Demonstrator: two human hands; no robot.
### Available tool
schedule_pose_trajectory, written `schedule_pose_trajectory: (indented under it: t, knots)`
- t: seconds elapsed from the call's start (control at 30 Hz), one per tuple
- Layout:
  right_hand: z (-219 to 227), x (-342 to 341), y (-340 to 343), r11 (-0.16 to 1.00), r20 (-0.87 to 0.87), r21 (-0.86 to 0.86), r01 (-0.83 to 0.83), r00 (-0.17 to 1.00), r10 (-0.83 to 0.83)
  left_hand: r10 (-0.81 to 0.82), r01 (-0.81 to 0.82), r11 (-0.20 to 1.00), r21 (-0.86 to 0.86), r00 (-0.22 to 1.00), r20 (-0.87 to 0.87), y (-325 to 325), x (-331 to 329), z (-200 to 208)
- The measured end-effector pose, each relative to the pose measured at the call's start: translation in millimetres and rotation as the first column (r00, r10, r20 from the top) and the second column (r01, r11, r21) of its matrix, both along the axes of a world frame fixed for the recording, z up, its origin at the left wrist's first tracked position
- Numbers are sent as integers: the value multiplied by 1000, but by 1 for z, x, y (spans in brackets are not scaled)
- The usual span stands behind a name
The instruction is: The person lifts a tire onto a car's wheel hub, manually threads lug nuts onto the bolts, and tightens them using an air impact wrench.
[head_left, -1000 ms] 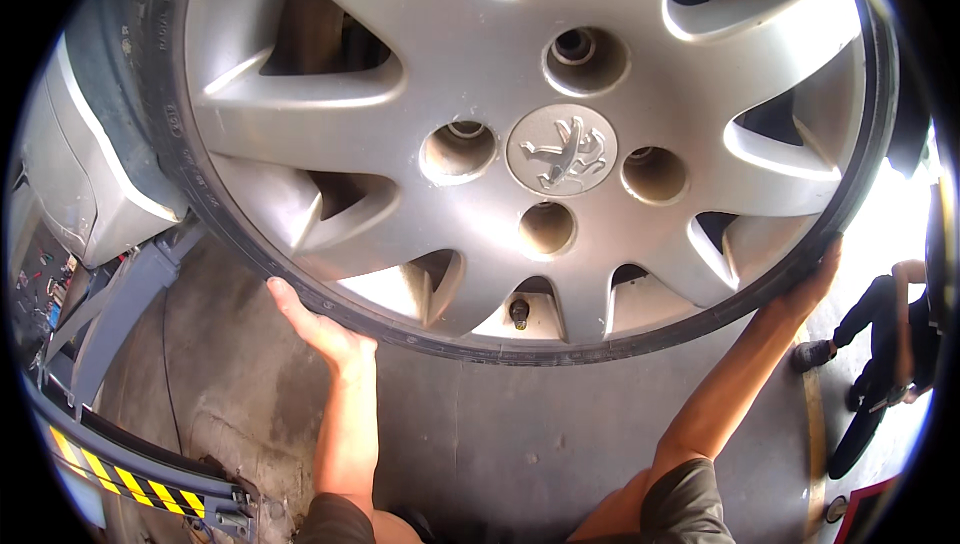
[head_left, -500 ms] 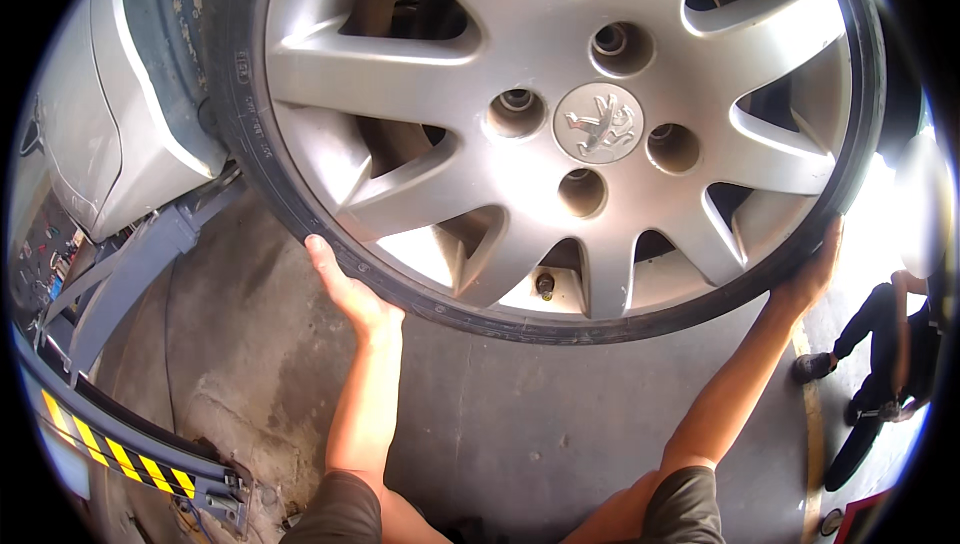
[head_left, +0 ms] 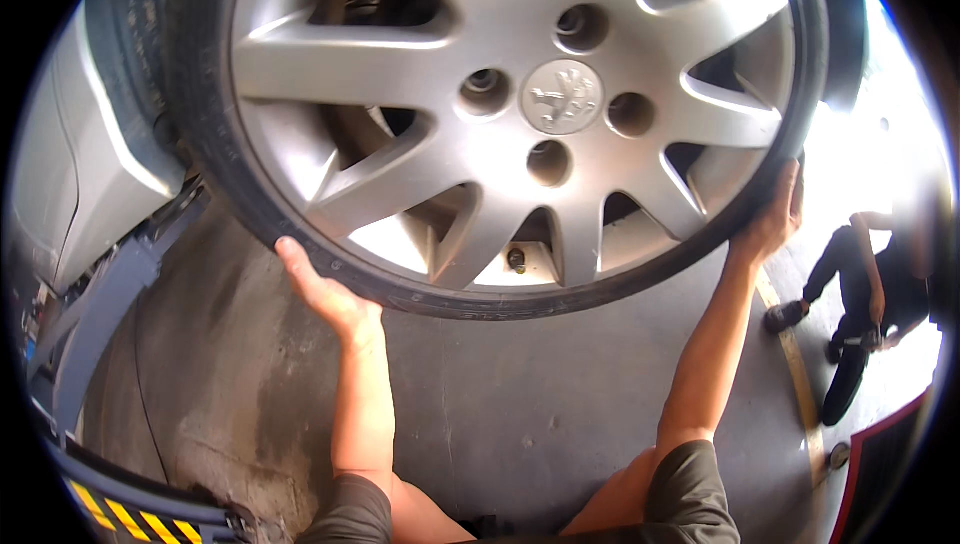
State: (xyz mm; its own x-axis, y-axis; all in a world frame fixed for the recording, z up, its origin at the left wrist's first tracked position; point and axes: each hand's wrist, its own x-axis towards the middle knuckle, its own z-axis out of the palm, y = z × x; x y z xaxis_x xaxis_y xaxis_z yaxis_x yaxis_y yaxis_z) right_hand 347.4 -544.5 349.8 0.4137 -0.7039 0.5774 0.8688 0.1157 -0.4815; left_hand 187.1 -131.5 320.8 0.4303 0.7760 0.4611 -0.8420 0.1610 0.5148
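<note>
A large car wheel (head_left: 385, 169) with a silver multi-spoke alloy rim and a black tyre fills the upper half of the view. My left hand (head_left: 332, 292) grips the tyre at its lower left, thumb on the near sidewall. On the lower right, my right hand (head_left: 770, 224) is wrapped round the tyre's edge. Most fingers of both hands are hidden behind it. Deep bolt holes ring the round centre cap (head_left: 562, 97); inside the rim's bottom shows a valve stem (head_left: 516, 261). What lies directly behind the wheel is mostly hidden.
At the left is a light-coloured car body (head_left: 110, 174), with a grey lift arm (head_left: 100, 319) below it. Yellow-and-black striping (head_left: 130, 522) marks the lift's base. Another person (head_left: 870, 289) in dark clothes is at the right, beyond a yellow floor line (head_left: 795, 374).
In the view, the wheel has shifted left and slightly up with both my hands still on it. The surroundings have shifted left too, and more of a red-edged dark object shows at lower right.
</note>
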Motion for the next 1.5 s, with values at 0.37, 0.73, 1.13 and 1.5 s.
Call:
schedule_pose_trajectory:
  t: [0.37, 0.73, 1.13, 1.5]
  knots:
    - [17, -19, 9, 981, 66, 57, -188, 981, 184, 73, -73, 997, -18, 997, -13, -10, -1, 9]
    - [12, -12, 5, 998, -48, -58, 28, 998, -31, 208, -197, 967, 162, 977, -54, -4, -4, 1]
    - [-15, 6, -7, 820, -38, -465, 333, 918, -395, 384, -334, 890, 311, 916, -114, 18, 1, -24]
    - [-183, -39, -131, 999, -350, 50, -8, 937, 25, 318, -302, 888, 346, 948, 12, 30, -19, -3]
